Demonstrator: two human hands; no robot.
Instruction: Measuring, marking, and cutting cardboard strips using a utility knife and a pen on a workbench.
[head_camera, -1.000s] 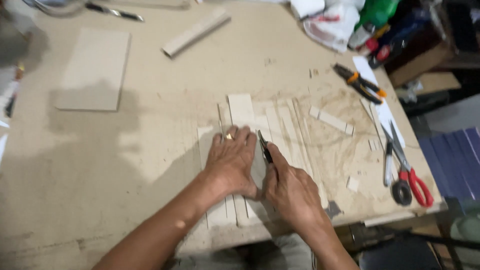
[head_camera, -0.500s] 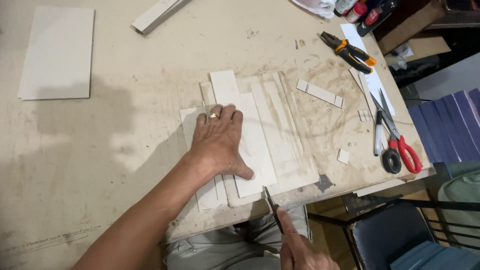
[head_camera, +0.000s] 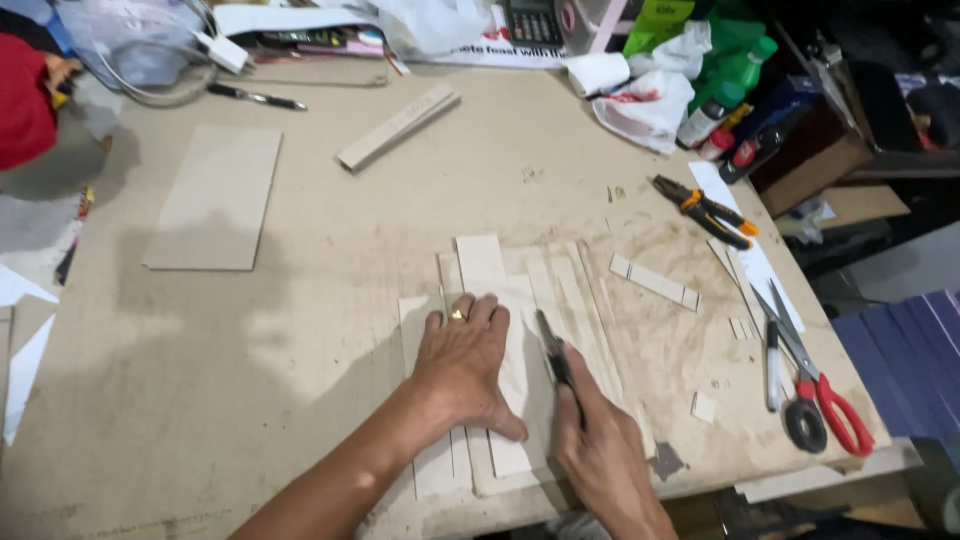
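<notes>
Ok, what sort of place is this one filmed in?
Most likely a home craft or hobby workbench. The worn, dusty table carries cut board strips, with pliers and red-handled scissors lying beside them. The right hand holds a cutting knife to the strips, which the left hand presses down.

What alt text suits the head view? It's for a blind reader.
A left hand presses pale strips flat on a dusty table while the right hand draws a knife along them; scissors and pliers lie right.

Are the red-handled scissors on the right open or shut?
Shut: the scissors lie flat on the table near its right edge, blades together in one line, beside a marker.
</notes>
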